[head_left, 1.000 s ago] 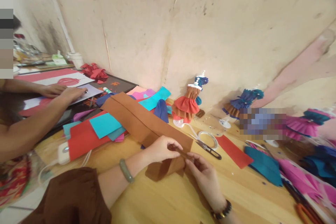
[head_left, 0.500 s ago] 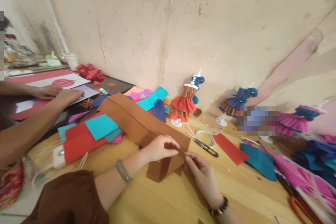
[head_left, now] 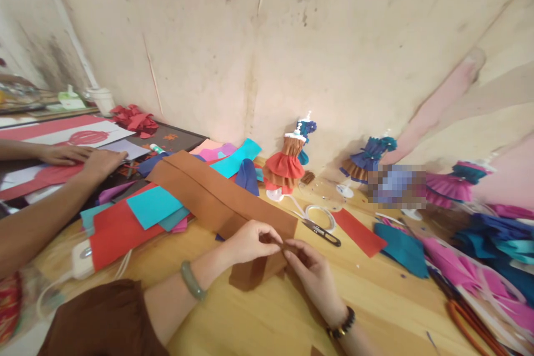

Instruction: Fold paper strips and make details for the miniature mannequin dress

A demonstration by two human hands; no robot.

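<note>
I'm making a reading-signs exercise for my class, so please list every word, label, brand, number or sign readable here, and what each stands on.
No text can be read anywhere in this picture.
White-and-green tube: any print is too small and blurred.
Green-and-white box: too blurred.
White block: any marking is too small.
Brown material at the left hand and right hand: no lettering visible.

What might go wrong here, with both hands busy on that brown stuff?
The left hand and right hand pinch the brown material at one small spot, so it might crease or slip there.

The snips lie close to the end of the long brown strip, which could catch on them if it shifts.

The left sleeve is near a white cord and might snag it.
</note>
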